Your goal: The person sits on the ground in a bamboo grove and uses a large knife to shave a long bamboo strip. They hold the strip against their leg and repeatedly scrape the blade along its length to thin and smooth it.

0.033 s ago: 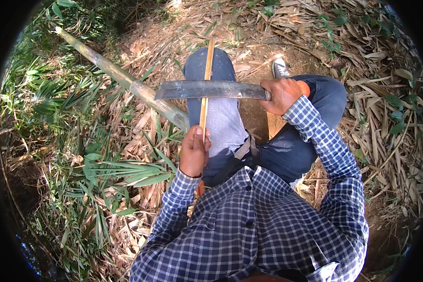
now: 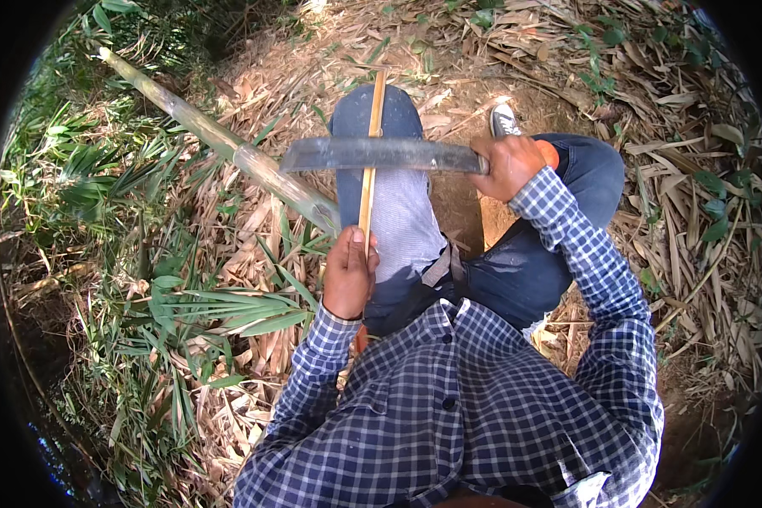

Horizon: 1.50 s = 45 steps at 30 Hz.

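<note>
"Along my left leg (image 2: 398, 216) runs the thin yellowish strip (image 2: 367, 196), its far end jutting past the knee (image 2: 353, 112); my left hand (image 2: 350, 275) pinches the near end, thumb against fingers"

"Why held there?"

"Likely so the leg can back it and my fingers stay apart from the knife (image 2: 398, 155); my right hand (image 2: 512, 167) is wrapped round its grip, blade crossing over the strip, though I can't tell if they touch"

"Any room to move?"

"Ahead, leaf-littered ground (image 2: 313, 52) gives some; leftward the blade's end comes near the bamboo pole (image 2: 196, 123), and rightward my bent right leg (image 2: 591, 179) sits just beside that hand"
</note>
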Available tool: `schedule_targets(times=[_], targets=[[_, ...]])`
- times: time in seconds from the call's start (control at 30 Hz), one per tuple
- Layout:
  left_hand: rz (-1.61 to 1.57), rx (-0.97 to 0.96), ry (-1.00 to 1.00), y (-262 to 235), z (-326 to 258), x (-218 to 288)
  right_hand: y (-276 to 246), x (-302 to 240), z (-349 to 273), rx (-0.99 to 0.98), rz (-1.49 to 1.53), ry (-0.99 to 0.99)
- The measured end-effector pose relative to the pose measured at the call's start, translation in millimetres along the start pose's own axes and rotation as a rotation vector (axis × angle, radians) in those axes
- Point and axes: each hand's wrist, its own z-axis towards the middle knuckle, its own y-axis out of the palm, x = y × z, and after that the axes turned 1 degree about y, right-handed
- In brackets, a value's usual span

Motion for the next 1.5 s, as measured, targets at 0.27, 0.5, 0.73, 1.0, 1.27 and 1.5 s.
schedule_targets(times=[0.27,0.5,0.73,1.0,1.27,1.5], targets=[[0.045,0.025,0.006,3.4,-0.5,8.6,-9.3,-10.6,5.0,0.052,0.047,0.108],[0.062,0.040,0.023,9.8,-0.8,12.9,8.8,-23.6,-39.6,-0.058,0.071,-0.032],[0.083,0.062,0.019,10.1,-4.4,14.8,8.4,-16.9,-27.7,-0.033,0.022,0.002],[0.101,0.065,0.029,8.0,-5.3,10.3,1.8,-12.6,-10.6,-0.054,-0.036,0.091],[0.109,0.080,0.053,9.7,-6.9,11.7,-0.3,-8.1,2.7,0.018,-0.006,0.116],[0.100,0.065,0.023,7.5,-9.7,11.7,-0.5,5.8,23.6,0.000,-0.033,0.190]])
